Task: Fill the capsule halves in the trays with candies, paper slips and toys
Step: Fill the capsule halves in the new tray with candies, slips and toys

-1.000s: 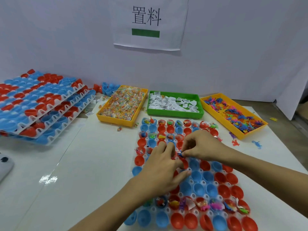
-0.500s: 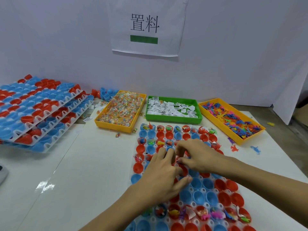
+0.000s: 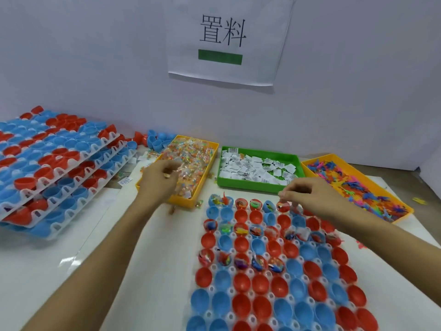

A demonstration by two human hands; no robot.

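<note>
Head view: left hand (image 3: pixel 158 177) curls over the yellow plastic candy bin (image 3: pixel 205 187), looks like grabbing wrapped candies; right hand (image 3: pixel 307 194) pinches something tiny above the white capsule tray (image 3: pixel 210 314). Restock step, I'd guess; empty red and blue halves next.

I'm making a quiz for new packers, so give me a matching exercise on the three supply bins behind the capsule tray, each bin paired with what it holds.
Column one:
1. left yellow bin
2. green bin
3. right yellow bin

Column two:
A. folded paper slips
B. small colourful plastic toys
C. wrapped candies

Pairs: 1-C, 2-A, 3-B.
</note>
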